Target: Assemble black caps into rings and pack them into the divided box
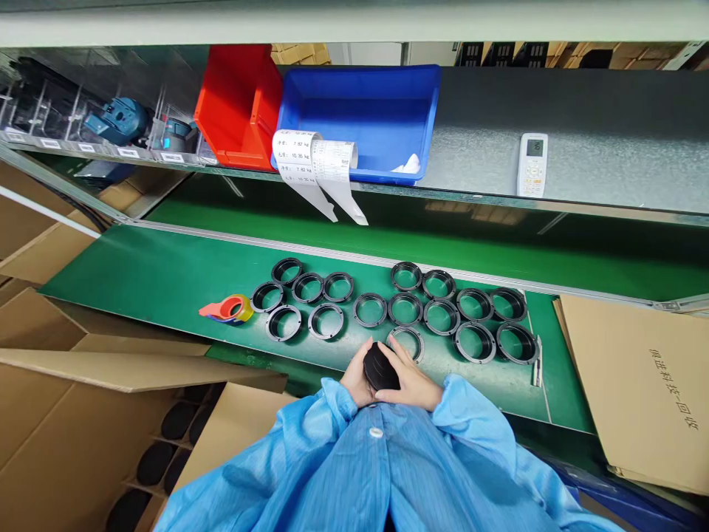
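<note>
Close to my body, a round black part (381, 368) with a dark, ridged face is held between both hands. My left hand (357, 377) wraps round its left side. On the other side my right hand (408, 378) grips it, thumb and fingers along the edge. Just beyond my right fingers lies a black ring (406, 343), partly covered by that hand. Several more black rings (441, 316) with small holes in their rims lie flat on the green table (166, 273), in a left and a right group.
Coloured tape rolls (233, 309) lie left of the rings. An open carton (72, 414) at lower left holds round black parts (155, 463) between dividers. Flat cardboard (636, 384) lies at right. The shelf above bears a red bin (238, 111), blue bin (360, 111), printed labels (315, 162) and a remote control (532, 164).
</note>
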